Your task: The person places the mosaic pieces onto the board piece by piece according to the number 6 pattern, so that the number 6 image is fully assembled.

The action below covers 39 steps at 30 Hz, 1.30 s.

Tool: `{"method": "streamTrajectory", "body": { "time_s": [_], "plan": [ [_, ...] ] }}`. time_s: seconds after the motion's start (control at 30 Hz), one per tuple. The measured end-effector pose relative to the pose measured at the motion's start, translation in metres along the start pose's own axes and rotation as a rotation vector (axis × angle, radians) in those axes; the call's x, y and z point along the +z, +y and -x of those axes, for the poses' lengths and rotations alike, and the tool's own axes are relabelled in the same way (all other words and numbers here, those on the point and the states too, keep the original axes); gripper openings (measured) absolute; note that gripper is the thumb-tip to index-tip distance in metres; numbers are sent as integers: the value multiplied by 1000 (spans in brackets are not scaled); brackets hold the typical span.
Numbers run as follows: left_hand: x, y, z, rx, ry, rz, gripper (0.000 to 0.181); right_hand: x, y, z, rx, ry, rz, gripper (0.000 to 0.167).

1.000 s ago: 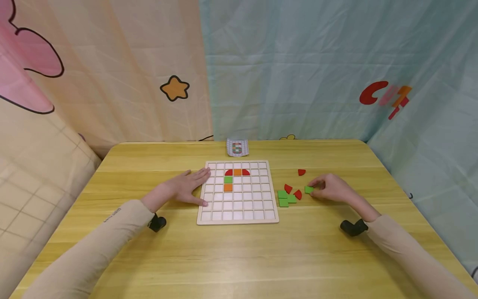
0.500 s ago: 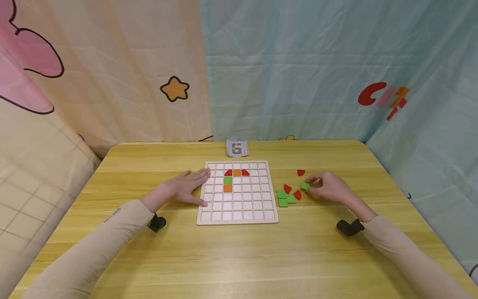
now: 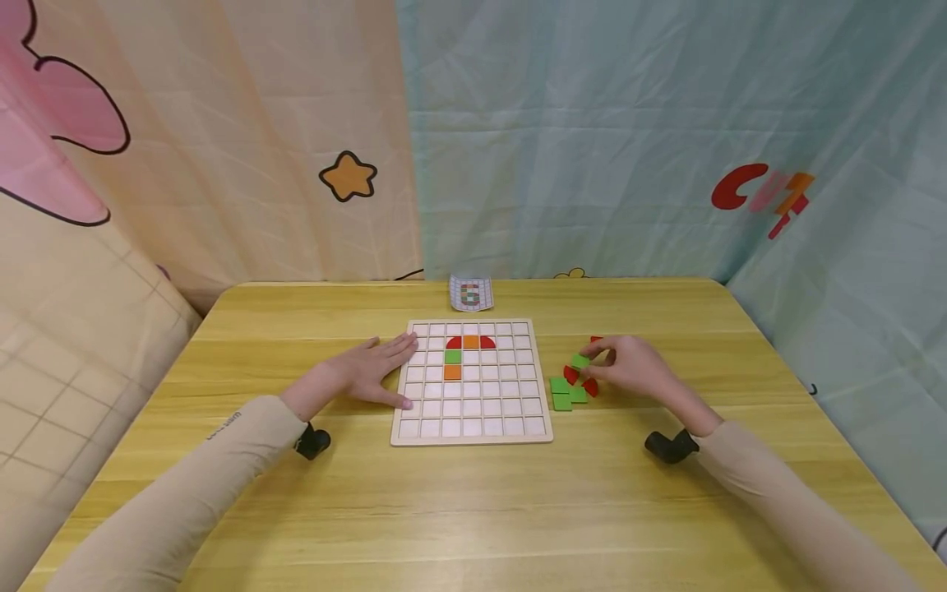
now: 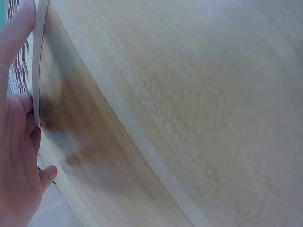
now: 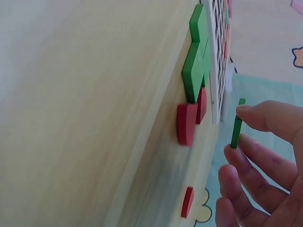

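My right hand (image 3: 632, 364) pinches a green square tile (image 5: 238, 124) between thumb and fingers, lifted off the table in the right wrist view. Below it lie red quarter-round tiles (image 5: 186, 124) and several green square tiles (image 3: 561, 385), right of the board. Fingers spread, my left hand (image 3: 371, 372) rests on the left edge of the white gridded board (image 3: 471, 440). Near the board's top, an orange tile (image 3: 471, 341) sits between two red quarter-round tiles (image 3: 487, 342). Under the left red one are a green tile (image 3: 453, 357) and another orange tile (image 3: 452, 372).
A small printed card (image 3: 470, 293) with a coloured grid pattern lies behind the board, by the back edge of the wooden table (image 3: 473, 510). Patterned curtains (image 3: 607, 164) hang behind and at the sides. Another red tile (image 5: 188, 202) lies apart, farther back on the right.
My right hand has carried the green square tile leftward, from the right of the loose tiles to over the red ones. The left hand and the tiles on the board stay put.
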<state>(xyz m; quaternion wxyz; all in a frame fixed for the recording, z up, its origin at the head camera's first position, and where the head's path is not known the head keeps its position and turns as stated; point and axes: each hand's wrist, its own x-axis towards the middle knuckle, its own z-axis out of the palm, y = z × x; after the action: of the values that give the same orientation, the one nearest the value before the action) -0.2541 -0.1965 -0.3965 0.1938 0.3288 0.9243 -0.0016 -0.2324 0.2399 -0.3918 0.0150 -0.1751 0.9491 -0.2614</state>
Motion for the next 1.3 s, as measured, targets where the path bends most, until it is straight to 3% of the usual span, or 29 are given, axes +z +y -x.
{"method": "streamTrajectory", "body": {
  "time_s": [0.37,0.73,1.3],
  "plan": [
    [0,0,1,5,0,1,108,12,-24,-16,-17,-19,-4,28],
    [-2,1,2,-7,-3,13,108,24,-49,-33,-69,-95,-89,30],
    [-1,0,0,1,-3,2,108,41,-74,-55,-111,-113,-20,27]
  ]
}}
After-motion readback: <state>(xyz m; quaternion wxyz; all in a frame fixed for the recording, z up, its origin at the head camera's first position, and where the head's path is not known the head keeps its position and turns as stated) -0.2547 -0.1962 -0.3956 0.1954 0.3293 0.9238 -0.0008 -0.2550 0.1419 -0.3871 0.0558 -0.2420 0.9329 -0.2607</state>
